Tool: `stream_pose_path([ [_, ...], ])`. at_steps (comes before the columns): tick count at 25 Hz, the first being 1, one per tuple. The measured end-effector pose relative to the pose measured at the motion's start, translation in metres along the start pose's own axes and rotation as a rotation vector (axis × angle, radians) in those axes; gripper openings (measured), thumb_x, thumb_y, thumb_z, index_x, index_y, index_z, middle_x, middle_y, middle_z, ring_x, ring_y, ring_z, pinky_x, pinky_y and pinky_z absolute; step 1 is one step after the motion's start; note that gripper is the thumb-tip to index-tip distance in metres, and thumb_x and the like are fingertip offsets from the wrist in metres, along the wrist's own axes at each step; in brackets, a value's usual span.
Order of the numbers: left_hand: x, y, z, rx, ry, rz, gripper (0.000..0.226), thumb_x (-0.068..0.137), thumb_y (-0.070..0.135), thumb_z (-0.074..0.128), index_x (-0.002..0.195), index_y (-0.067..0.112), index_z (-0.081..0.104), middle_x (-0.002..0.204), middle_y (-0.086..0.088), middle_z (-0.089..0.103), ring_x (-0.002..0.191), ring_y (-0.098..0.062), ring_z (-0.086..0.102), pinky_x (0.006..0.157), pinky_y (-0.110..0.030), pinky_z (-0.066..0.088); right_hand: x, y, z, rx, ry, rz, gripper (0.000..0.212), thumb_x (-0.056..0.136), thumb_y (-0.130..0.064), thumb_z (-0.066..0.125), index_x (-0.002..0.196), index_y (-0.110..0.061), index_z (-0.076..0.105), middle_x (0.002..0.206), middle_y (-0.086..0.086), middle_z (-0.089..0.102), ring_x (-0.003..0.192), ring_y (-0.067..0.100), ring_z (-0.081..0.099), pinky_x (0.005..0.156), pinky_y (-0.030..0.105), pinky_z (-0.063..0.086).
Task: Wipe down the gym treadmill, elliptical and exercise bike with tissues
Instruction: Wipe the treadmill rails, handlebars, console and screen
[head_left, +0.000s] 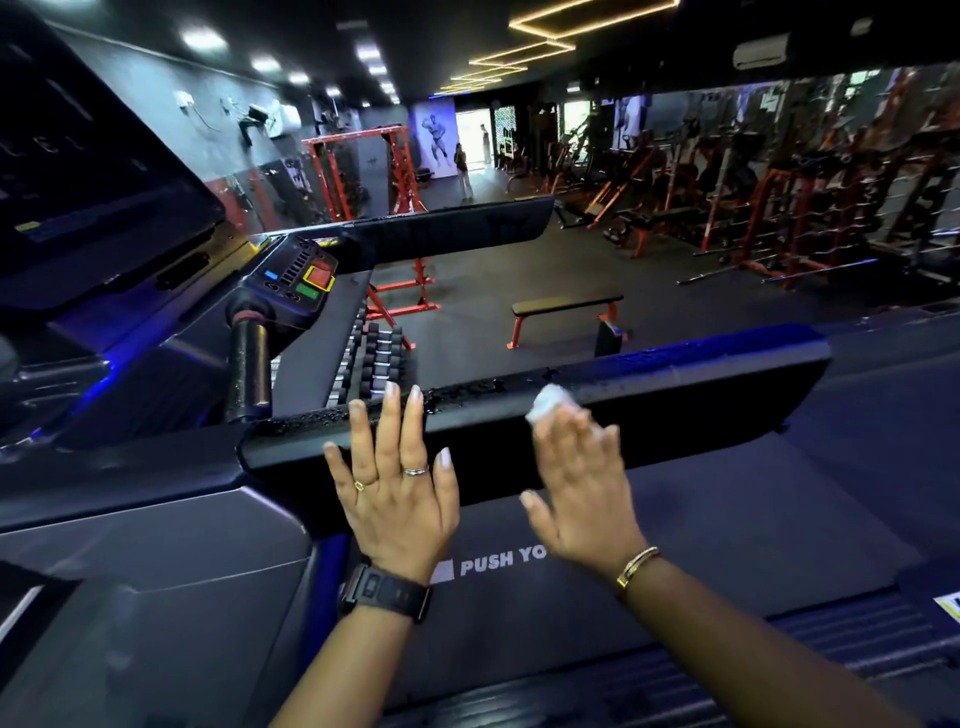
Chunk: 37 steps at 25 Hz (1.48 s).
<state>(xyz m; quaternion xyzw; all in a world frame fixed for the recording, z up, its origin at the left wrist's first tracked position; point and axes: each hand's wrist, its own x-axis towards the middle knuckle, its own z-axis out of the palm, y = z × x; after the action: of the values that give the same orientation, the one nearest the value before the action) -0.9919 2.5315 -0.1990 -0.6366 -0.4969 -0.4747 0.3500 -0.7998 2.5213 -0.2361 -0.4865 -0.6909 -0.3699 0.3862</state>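
Fingers of my left hand (395, 493) straight and spread, resting on the droplet-covered treadmill handrail (675, 379), fingers of my right hand (576, 483) extended, blurred, pressing a white tissue (548, 402) onto the same rail, treadmill belt (727, 545) below, control console (296, 280) at left.

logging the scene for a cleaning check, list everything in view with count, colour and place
handrail: one, black, wet with droplets, across the middle
tissue: one, white, on the handrail, right of centre
control panel: one, black, left of centre
grip: one, black, below the control panel
belt: one, dark, white lettering, below the handrail
flat bench: one, black on orange legs, floor beyond
dumbbells: several, black, racked behind the handrail
person: one, far back
watch: one, black, left wrist
bracelet: one, gold, right wrist
left hand: one, fingers straight, on the handrail
right hand: one, blurred, pressing the tissue
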Motion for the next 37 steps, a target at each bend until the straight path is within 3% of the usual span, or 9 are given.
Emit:
stream_pose_path([
  [4,0.002,0.018,0.005,0.015,-0.001,0.005,0.059,0.103,0.042,0.025,0.156,0.019,0.014,0.164,0.006,0.006,0.152,-0.021,0.001,0.122,-0.044,-0.004,-0.022,0.035,-0.004,-0.136,-0.047,-0.345,0.065,0.096,-0.045,0.032,0.155,-0.023,0.016,0.162,-0.003,0.006,0.148,0.010,0.009,0.119,0.040,-0.002],
  [10,-0.002,0.059,0.018,0.025,-0.016,0.005,0.061,0.103,0.043,0.023,0.157,0.022,0.006,0.165,0.006,-0.002,0.151,-0.021,-0.003,0.121,-0.045,-0.004,-0.002,0.083,-0.018,-0.099,0.074,0.001,0.065,0.099,-0.044,0.023,0.155,-0.017,0.004,0.162,0.001,-0.005,0.149,0.017,-0.003,0.118,0.044,-0.007],
  [15,-0.006,0.099,0.028,0.028,-0.043,0.095,0.064,0.101,0.044,0.028,0.157,0.021,0.007,0.165,0.003,-0.003,0.152,-0.021,-0.003,0.122,-0.044,-0.003,-0.050,0.110,-0.015,-0.166,-0.076,-0.426,0.063,0.096,-0.046,0.038,0.154,-0.028,0.020,0.162,-0.008,0.008,0.148,0.009,0.010,0.119,0.039,-0.002],
  [17,-0.006,0.113,0.031,0.029,-0.055,0.144,0.065,0.101,0.044,0.029,0.157,0.022,0.006,0.165,0.003,-0.004,0.152,-0.020,-0.004,0.122,-0.044,-0.003,-0.042,0.136,-0.023,-0.211,-0.012,-0.312,0.063,0.096,-0.045,0.037,0.154,-0.028,0.017,0.162,-0.008,0.007,0.148,0.008,0.009,0.118,0.041,-0.002],
  [21,-0.006,0.135,0.036,0.045,-0.064,0.124,0.067,0.099,0.044,0.032,0.157,0.022,0.005,0.165,0.003,-0.006,0.151,-0.021,-0.006,0.122,-0.044,-0.005,-0.026,0.145,-0.035,-0.098,0.060,0.145,0.065,0.099,-0.041,0.027,0.155,-0.021,0.001,0.162,-0.003,-0.007,0.149,0.015,-0.004,0.118,0.045,-0.008],
  [23,-0.005,0.141,0.037,0.058,-0.072,0.112,0.066,0.100,0.045,0.030,0.157,0.021,0.006,0.164,0.003,-0.007,0.151,-0.021,-0.008,0.122,-0.044,-0.005,-0.037,0.136,-0.031,-0.011,0.009,0.117,0.072,0.095,-0.041,0.034,0.155,-0.019,0.000,0.162,-0.001,-0.008,0.149,0.019,-0.004,0.118,0.046,-0.005],
  [27,-0.007,0.142,0.038,0.085,-0.081,0.106,0.066,0.099,0.045,0.030,0.157,0.021,0.008,0.165,0.002,-0.002,0.151,-0.021,-0.006,0.122,-0.044,-0.005,-0.064,0.167,-0.029,-0.171,-0.066,-0.229,0.066,0.096,-0.041,0.039,0.155,-0.024,0.015,0.162,-0.005,0.006,0.149,0.014,0.009,0.119,0.043,0.002],
  [32,0.006,0.147,0.033,0.107,-0.067,0.081,0.064,0.097,0.046,0.037,0.155,0.022,0.022,0.156,0.002,0.030,0.147,-0.019,0.020,0.119,-0.042,0.010,-0.033,0.184,-0.052,-0.023,-0.006,0.255,0.065,0.099,-0.038,0.029,0.155,-0.017,0.004,0.162,0.001,-0.003,0.149,0.020,0.000,0.120,0.043,-0.004],
  [37,0.022,0.157,0.027,0.033,-0.092,0.003,0.059,0.096,0.045,0.040,0.147,0.016,0.040,0.151,-0.003,0.043,0.141,-0.023,0.035,0.118,-0.043,0.016,0.015,0.152,-0.068,0.136,-0.032,0.466,0.059,0.097,-0.038,0.031,0.143,-0.001,0.041,0.150,0.019,0.036,0.142,0.035,0.026,0.120,0.045,0.006],
])
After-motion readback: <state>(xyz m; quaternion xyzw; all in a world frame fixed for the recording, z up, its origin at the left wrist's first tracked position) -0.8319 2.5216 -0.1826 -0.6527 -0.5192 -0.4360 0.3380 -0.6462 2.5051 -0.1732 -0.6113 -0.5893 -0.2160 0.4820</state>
